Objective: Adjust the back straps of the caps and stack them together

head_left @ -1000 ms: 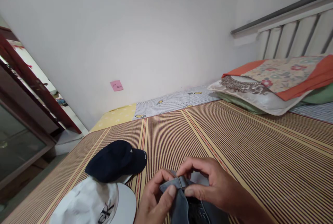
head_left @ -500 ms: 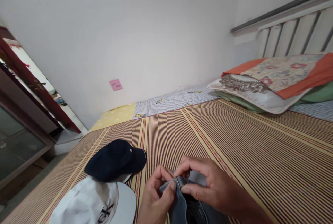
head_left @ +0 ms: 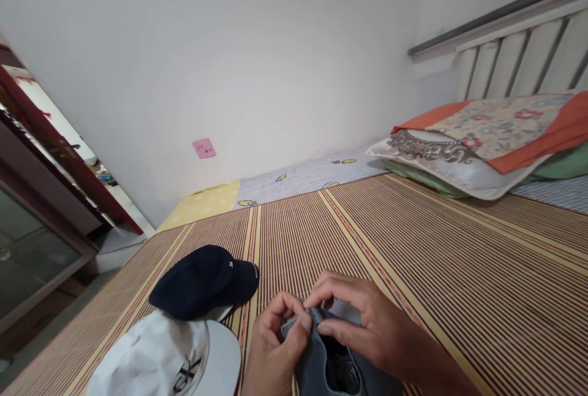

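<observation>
At the bottom centre, a grey-blue cap (head_left: 311, 368) is turned with its back opening towards me, and its dark inside shows. My left hand (head_left: 278, 344) pinches the end of its adjusting strap between thumb and forefinger. Just beside it, my right hand (head_left: 362, 322) closes thumb and fingers around the strap at its buckle (head_left: 316, 315). The fingertips of both hands nearly touch and partly cover the buckle. To the left lie a white cap (head_left: 151, 356) with black letters and a navy cap (head_left: 202, 282), which rests partly over the white one.
A striped woven mat (head_left: 303, 243) covers the bed beneath the caps. Pillows (head_left: 487, 178) with an orange-edged floral cover (head_left: 500, 123) are piled at the right by a radiator (head_left: 519, 65). A pink note (head_left: 203, 148) is on the wall; a doorway stands at far left.
My right fingers have shifted slightly left along the strap, closer to my left fingertips. The cap's back opening now looks rounder. The other caps stay where they were.
</observation>
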### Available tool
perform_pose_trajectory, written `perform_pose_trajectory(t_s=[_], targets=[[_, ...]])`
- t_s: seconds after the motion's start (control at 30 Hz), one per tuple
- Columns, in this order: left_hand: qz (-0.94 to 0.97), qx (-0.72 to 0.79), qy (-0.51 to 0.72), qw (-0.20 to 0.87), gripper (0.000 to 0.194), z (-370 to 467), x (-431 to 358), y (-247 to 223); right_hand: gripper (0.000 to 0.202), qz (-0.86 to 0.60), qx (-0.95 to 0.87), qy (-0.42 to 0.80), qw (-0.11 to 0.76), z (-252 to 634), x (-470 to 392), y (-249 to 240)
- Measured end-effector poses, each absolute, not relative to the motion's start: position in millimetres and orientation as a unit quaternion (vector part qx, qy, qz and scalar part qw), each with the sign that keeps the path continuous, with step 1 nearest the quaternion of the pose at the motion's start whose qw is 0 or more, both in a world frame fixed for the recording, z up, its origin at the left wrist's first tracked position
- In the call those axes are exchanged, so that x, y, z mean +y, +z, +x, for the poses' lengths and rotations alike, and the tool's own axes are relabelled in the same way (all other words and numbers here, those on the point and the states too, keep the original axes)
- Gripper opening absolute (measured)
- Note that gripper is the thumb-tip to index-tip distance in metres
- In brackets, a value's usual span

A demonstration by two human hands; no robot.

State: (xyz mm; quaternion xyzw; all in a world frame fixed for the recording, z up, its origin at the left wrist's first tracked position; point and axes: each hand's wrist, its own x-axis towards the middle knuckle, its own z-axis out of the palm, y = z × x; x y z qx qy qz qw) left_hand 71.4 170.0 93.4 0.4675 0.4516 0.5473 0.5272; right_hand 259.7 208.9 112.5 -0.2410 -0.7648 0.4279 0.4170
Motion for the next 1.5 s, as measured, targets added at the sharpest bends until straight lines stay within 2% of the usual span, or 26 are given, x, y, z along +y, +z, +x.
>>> perform_pose_trajectory(t_s=[0.4,0.7,0.9,1.07,1.23,1.5], targets=[[0.378,0.462,0.579,0.555,0.048,84,166,97,0.029,-0.269,-0.763,0.42,0.411,263,208,118],[0.483,0.452,0.562,0.496,0.04,78,167,101,0.021,-0.253,-0.762,0.429,0.414,259,207,119],[0.455,0.456,0.559,0.522,0.039,77,167,99,0.026,-0.257,-0.763,0.415,0.424,259,207,120],[0.469,0.454,0.558,0.513,0.033,73,168,95,0.029,-0.256,-0.765,0.415,0.422,260,206,123],[0.463,0.463,0.579,0.486,0.037,76,168,94,0.031,-0.254,-0.758,0.42,0.43,259,205,122],[0.393,0.437,0.59,0.553,0.036,83,170,92,0.025,-0.252,-0.756,0.423,0.432,261,204,123]])
